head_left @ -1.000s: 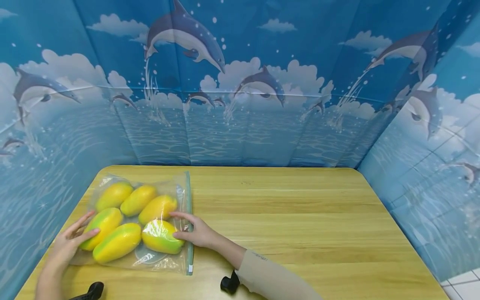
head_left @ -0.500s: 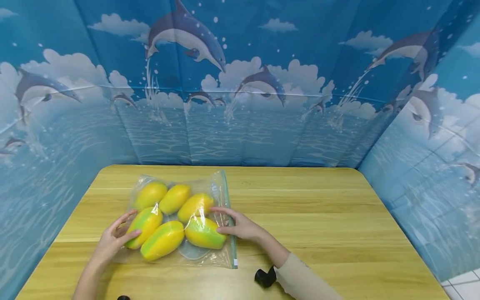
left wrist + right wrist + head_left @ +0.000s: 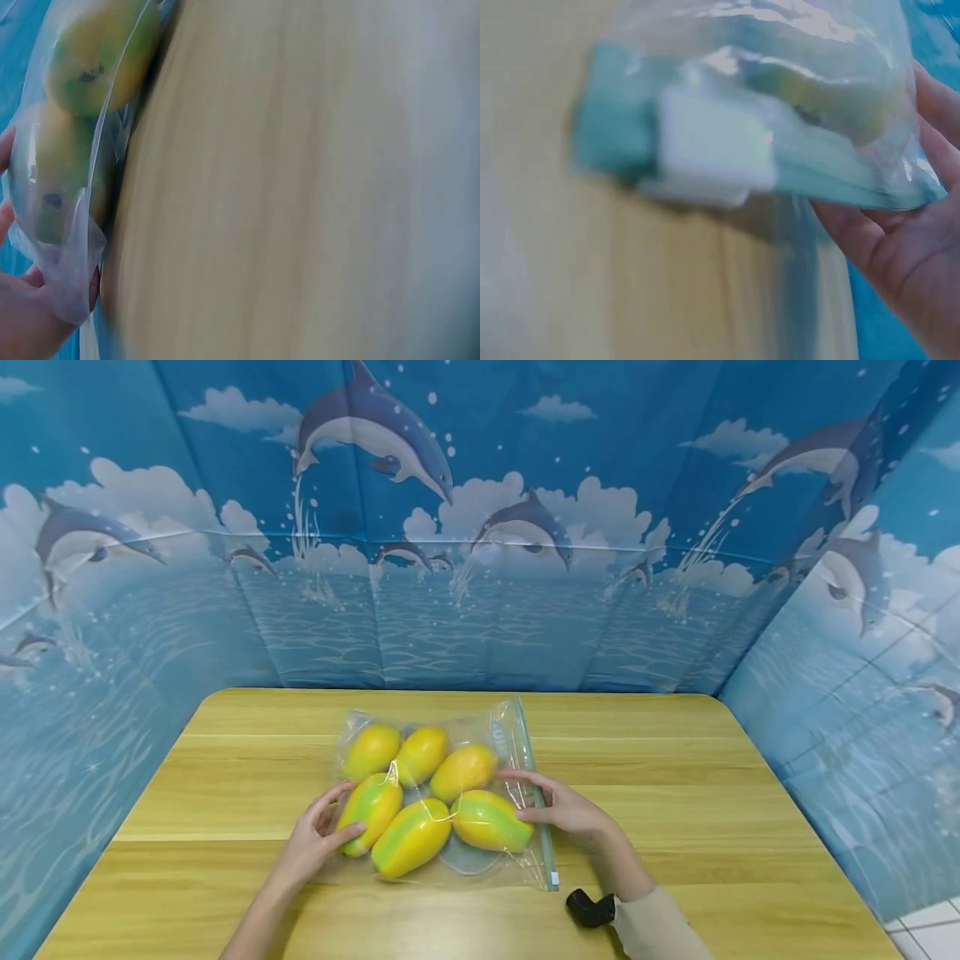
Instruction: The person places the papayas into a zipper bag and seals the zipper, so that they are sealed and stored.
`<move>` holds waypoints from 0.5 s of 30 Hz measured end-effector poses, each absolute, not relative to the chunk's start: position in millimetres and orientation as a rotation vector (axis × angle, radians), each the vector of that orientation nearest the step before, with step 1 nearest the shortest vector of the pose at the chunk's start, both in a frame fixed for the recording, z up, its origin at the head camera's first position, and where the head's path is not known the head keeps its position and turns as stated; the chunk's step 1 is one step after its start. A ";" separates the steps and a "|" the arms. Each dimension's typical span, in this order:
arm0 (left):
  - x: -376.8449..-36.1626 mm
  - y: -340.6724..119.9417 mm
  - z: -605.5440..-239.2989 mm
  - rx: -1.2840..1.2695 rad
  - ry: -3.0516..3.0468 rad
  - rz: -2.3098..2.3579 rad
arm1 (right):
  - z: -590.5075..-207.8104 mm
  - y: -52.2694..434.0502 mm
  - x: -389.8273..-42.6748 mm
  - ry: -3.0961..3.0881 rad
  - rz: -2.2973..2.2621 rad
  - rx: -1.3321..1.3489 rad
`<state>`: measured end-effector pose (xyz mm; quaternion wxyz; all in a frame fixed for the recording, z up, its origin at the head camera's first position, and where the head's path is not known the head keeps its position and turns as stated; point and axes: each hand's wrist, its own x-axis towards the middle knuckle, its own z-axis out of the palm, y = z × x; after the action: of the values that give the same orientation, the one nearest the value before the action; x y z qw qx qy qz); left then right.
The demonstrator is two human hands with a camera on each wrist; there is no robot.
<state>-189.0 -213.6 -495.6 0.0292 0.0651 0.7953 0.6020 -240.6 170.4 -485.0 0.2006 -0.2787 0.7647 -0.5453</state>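
A clear zip bag holding several yellow-green mangoes lies flat near the middle of the table in the head view. My left hand grips its left end, thumb and fingers round one mango through the plastic. My right hand holds the right end, thumb on a mango, across the teal zip strip. In the right wrist view the white slider sits by the strip's end, blurred. The left wrist view shows two mangoes pressed against the film.
The wood-grain table extends to both sides of the bag. A dolphin-printed curtain stands along the back and sides. A black device sits at the right wrist. White floor tiles show at the lower right.
Both hands have moved the bag of mangoes to the right, from the table's left side to near its middle. Their hold on the bag looks the same.
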 end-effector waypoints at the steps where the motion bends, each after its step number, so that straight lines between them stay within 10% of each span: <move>1: -189.2 -208.1 -495.5 0.201 2.448 1.860 | -484.7 175.9 -240.2 2.135 -1.527 -0.770; 15: -194.9 -153.5 -497.5 0.198 2.472 1.880 | -481.8 227.6 -233.4 2.209 -1.547 -0.684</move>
<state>-194.9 -153.5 -497.5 0.0150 0.0636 0.7942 0.6041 -233.4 227.6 -481.8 0.1787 -0.2420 0.7811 -0.5472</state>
